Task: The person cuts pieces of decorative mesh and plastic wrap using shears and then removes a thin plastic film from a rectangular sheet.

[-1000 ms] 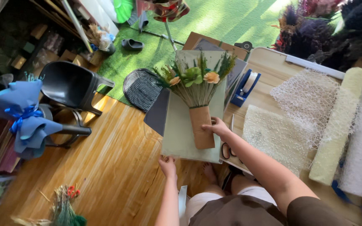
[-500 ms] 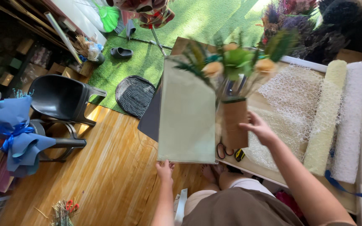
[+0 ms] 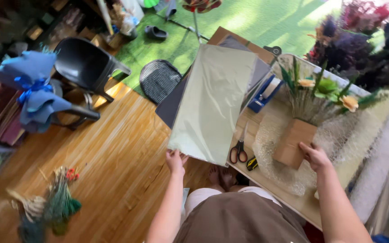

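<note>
Holding pale green wrapping sheet (image 3: 212, 105) pinched in my left hand (image 3: 175, 160), right hand (image 3: 314, 155) clamped on brown-wrapped bouquet (image 3: 300, 135) over table (image 3: 266, 180); wrapping step, next needing sheet laid flat.

Both bare forearms reach forward from the lap. The left hand (image 3: 175, 161) is lifted ahead of the knee, fingers and thumb pinched together, wrist fairly straight. The right hand (image 3: 314, 156) stretches further out to the side, fingers curled in a loose grasp.
</note>
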